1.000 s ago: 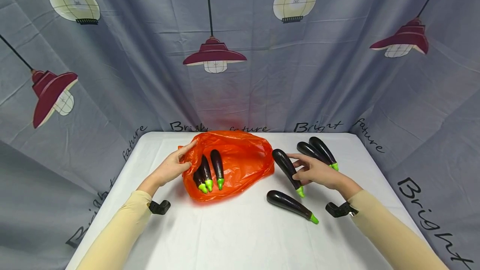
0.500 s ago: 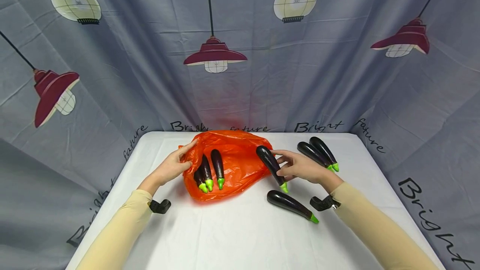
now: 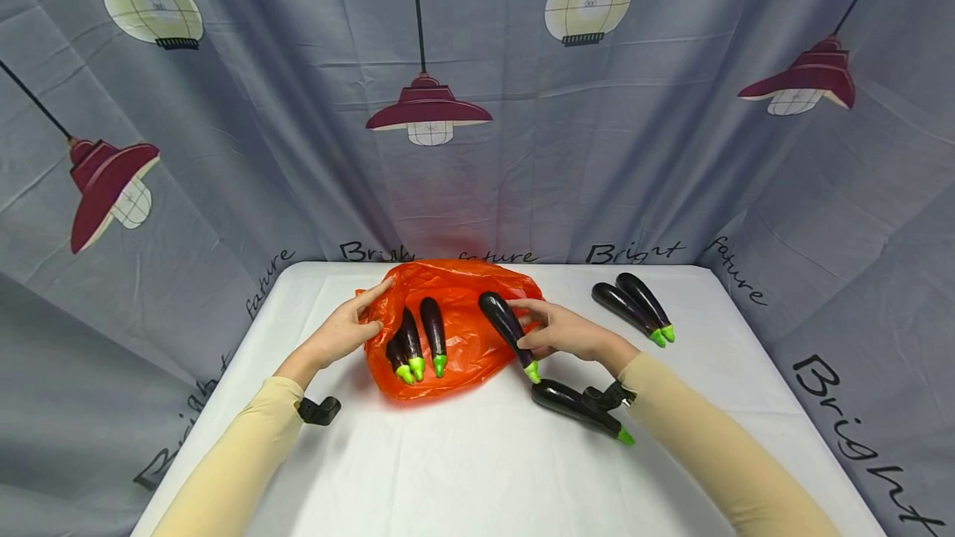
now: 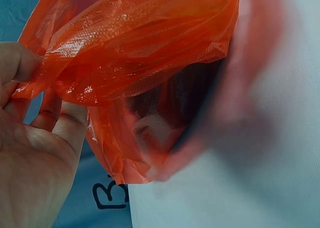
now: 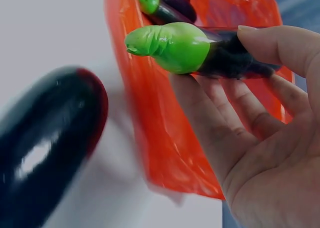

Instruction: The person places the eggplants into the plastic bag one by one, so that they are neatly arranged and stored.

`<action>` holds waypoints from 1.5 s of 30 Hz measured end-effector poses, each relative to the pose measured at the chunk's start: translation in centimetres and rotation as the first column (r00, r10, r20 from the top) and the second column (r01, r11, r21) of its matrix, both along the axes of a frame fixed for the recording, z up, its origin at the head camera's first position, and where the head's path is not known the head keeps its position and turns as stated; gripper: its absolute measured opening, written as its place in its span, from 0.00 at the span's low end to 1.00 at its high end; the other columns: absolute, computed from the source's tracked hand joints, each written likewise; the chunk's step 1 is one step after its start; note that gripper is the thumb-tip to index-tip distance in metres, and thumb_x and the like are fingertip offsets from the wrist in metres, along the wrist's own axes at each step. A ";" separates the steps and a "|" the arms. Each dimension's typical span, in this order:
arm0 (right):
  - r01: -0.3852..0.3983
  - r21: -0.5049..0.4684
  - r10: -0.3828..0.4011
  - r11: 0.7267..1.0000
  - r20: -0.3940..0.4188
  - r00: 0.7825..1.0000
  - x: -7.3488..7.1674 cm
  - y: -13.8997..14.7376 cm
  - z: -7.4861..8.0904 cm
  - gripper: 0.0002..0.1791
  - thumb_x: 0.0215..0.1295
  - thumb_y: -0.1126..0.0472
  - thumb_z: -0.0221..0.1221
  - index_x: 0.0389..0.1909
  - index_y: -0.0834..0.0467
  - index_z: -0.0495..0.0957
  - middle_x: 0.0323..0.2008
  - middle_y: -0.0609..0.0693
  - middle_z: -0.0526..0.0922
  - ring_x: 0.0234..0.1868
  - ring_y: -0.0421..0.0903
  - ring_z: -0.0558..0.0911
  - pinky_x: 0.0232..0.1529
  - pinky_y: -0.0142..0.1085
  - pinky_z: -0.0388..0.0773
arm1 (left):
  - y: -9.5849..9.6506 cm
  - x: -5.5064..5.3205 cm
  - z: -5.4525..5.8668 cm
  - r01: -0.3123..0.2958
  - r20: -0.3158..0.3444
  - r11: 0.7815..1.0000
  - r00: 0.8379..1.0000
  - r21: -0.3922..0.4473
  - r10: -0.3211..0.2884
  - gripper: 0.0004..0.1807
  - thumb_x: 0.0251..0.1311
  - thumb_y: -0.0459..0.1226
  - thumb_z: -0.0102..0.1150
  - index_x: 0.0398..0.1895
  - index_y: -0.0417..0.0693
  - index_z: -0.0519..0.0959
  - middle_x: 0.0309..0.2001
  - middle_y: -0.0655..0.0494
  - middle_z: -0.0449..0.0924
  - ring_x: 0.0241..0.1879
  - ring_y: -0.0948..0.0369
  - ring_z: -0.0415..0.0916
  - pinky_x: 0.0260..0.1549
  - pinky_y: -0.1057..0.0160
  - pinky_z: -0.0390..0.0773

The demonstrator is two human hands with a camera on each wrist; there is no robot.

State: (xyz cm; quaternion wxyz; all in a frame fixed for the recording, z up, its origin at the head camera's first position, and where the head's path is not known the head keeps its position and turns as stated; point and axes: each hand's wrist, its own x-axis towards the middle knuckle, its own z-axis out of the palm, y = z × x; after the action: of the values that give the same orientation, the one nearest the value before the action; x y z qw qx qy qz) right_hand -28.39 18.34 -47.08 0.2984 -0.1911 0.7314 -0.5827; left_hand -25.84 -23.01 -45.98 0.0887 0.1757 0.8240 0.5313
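An orange-red plastic bag (image 3: 470,346) lies with its mouth toward me, several dark eggplants (image 3: 432,330) with green stem ends inside at its left. My left hand (image 3: 340,333) pinches the bag's left rim between thumb and fingers; the left wrist view shows the film (image 4: 125,48) bunched at the fingertips. Over the right part of the bag's mouth, my right hand (image 3: 564,333) holds an eggplant (image 3: 504,326) between thumb and fingers. In the right wrist view this eggplant's green end (image 5: 175,47) points left, with the bag (image 5: 175,148) behind it.
One eggplant (image 3: 563,401) lies on the white table (image 3: 448,471) in front of the bag's right side, partly under the right wrist's camera. Two more eggplants (image 3: 628,312) lie side by side at the back right. A grey printed curtain (image 3: 477,189) surrounds the table's back and sides.
My right hand has carried the eggplant leftward, from beside the bag's right edge to over its mouth. My left hand stays on the bag's rim.
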 end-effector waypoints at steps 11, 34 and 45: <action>0.002 0.041 -0.002 0.999 0.008 1.000 -0.6 -3.9 -0.9 0.42 0.63 0.67 0.67 0.77 0.52 0.63 0.58 0.64 0.75 0.47 0.55 0.84 0.41 0.50 0.85 | 0.0 0.0 0.0 0.007 0.004 1.000 1.000 0.012 -0.007 0.45 0.64 0.24 0.54 0.82 0.62 0.56 0.81 0.52 0.49 0.64 0.51 0.64 0.50 0.68 0.71; 0.198 0.059 -0.201 0.978 0.050 0.978 -1.2 -9.9 -2.3 0.42 0.62 0.67 0.69 0.76 0.55 0.63 0.49 0.60 0.79 0.43 0.52 0.85 0.45 0.53 0.84 | 0.4 0.2 0.4 0.008 0.014 1.000 1.000 0.014 -0.008 0.45 0.65 0.24 0.53 0.82 0.64 0.56 0.80 0.52 0.52 0.57 0.48 0.69 0.40 0.66 0.73; 0.261 0.084 -0.264 0.962 0.026 0.964 -1.6 -11.6 -3.1 0.42 0.61 0.67 0.69 0.76 0.59 0.63 0.45 0.59 0.81 0.41 0.53 0.85 0.45 0.51 0.84 | 0.5 0.2 0.4 0.017 0.028 1.000 0.999 0.027 -0.017 0.45 0.65 0.24 0.52 0.82 0.64 0.56 0.80 0.53 0.51 0.61 0.49 0.67 0.45 0.67 0.73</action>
State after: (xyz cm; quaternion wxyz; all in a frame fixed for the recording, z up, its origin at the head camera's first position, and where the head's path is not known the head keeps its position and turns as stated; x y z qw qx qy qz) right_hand -29.96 6.77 -50.22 0.2395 -0.0697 0.7672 -0.5909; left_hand -25.65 -22.49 -45.55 0.1023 0.1765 0.8141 0.5437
